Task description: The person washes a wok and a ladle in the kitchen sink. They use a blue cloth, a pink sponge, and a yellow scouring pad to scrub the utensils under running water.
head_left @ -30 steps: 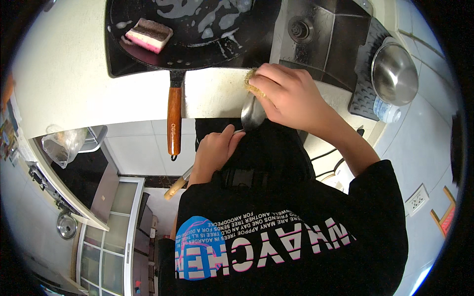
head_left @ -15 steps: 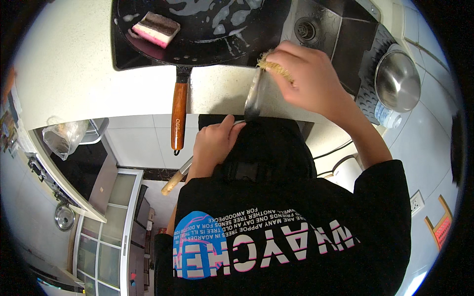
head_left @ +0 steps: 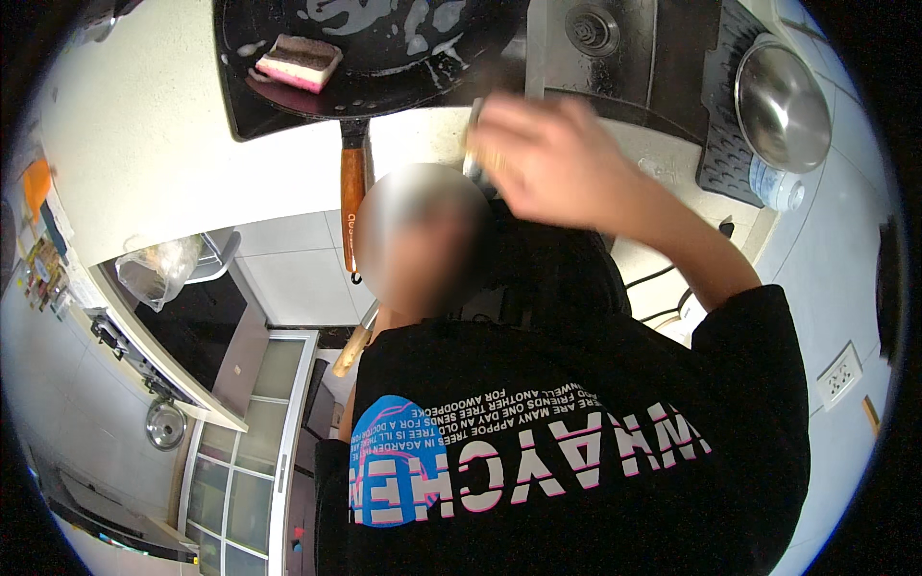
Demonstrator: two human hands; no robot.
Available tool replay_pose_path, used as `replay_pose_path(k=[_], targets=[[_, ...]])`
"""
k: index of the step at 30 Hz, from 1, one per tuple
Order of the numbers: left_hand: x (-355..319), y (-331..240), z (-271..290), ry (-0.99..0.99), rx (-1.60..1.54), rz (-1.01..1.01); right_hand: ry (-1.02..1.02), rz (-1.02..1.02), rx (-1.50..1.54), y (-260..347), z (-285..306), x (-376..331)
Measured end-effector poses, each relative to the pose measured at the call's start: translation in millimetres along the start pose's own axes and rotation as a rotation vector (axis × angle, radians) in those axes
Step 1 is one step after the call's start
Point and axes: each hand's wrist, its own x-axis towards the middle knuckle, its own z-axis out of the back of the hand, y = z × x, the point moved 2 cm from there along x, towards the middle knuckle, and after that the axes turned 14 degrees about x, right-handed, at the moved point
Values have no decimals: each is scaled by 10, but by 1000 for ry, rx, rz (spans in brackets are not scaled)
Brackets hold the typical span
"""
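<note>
My right hand (head_left: 552, 163), smeared by motion, is closed round a yellowish fibrous scrubber (head_left: 488, 156). It presses against the metal blade of a spatula (head_left: 473, 130) over the counter's front edge. A round blur covers my left hand (head_left: 423, 254), hiding its fingers. The spatula's wooden handle (head_left: 352, 351) sticks out below that wrist, so the left hand appears closed round the shaft. Left of the hands, a black frying pan (head_left: 384, 91) with foamy water carries a pink, white and dark sponge (head_left: 301, 63). Its wooden handle (head_left: 352, 192) points toward me.
A dark sink (head_left: 624, 67) with a drain lies at the upper right. Beside it, a steel bowl (head_left: 783, 108) rests on a grey ridged mat (head_left: 727, 144), with a clear bottle (head_left: 776, 184) below. A plastic bag (head_left: 158, 272) hangs by the counter (head_left: 144, 163) at left.
My right hand has moved left and slightly down along the spatula blade with the scrubber. The blade now stands higher and farther left. The whole view has shifted slightly.
</note>
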Motion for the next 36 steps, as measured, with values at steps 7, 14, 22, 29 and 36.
replay_pose_path(k=[7,14,22,29,36], targets=[[-40,-41,23,-189,159,-36,11,96,42,6,-100,-36],[-74,-58,-22,-127,114,-1,125,-4,168,70,-91,-6],[-61,-44,-119,-140,68,-57,-5,-66,28,-181,161,73],[-1,47,-110,-84,-173,-2,-301,-169,202,-301,358,-42],[48,283,-449,315,-822,104,-214,-369,290,-301,-57,-281]])
